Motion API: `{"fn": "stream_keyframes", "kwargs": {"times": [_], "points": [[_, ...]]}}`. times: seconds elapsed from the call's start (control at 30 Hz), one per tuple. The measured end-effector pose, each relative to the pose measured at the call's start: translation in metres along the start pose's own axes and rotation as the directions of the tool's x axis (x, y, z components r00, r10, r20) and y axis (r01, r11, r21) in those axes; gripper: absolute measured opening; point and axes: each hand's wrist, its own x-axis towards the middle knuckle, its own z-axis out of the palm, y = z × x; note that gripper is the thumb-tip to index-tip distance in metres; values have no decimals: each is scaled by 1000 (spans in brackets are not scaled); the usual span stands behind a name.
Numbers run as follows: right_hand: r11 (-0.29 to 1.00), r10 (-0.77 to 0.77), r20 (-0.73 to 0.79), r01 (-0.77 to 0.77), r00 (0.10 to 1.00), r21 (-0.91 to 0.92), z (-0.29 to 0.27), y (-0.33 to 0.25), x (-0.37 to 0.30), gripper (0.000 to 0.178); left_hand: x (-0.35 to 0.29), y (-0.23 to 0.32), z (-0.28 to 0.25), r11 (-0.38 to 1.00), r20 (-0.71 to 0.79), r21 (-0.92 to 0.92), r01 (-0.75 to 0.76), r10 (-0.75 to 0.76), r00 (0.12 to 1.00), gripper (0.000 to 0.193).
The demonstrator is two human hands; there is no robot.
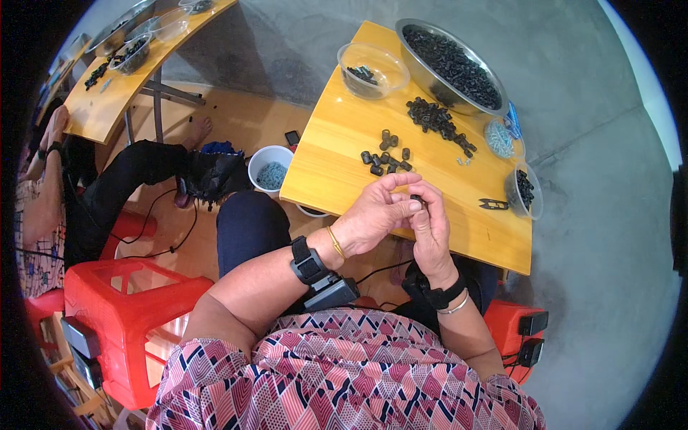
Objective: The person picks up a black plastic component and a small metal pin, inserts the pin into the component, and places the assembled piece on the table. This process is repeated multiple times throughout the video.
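Note:
My left hand (371, 213) and my right hand (431, 233) meet above the near edge of the yellow table (330, 154). Between their fingertips is a small black cylindrical part (417, 199); both hands are closed on it. Just beyond my fingers lies a loose group of short black cylinders (387, 159). Farther back a heap of smaller black pieces (436, 118) trails toward the right, with a few tiny silvery bits (464, 161) beside it. Black thread snips (493, 204) lie to the right of my hands.
A large metal bowl (494, 106) of black pieces stands at the back, beside a clear bowl (347, 56). Clear tubs (514, 154) line the right edge. A white bucket (254, 166) stands on the floor at left. Another person (43, 193) sits at a second table (104, 125).

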Motion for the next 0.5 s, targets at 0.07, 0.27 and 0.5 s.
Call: {"fn": "stream_keyframes", "kwargs": {"times": [0.07, 0.27, 0.5], "points": [[997, -48, 9, 49, 999, -65, -1, -1, 1, 35, 0, 0, 0, 1000, -2, -11, -5, 5, 1000, 42], [991, 130, 112, -132, 985, 13, -16, -10, 0, 38, 0, 1, -2, 1000, 4, 8, -10, 10, 1000, 44], [988, 114, 165, -94, 980, -119, -17, -17, 2, 41, 1, -2, -2, 997, -18, 77, -2, 3, 1000, 42]]}}
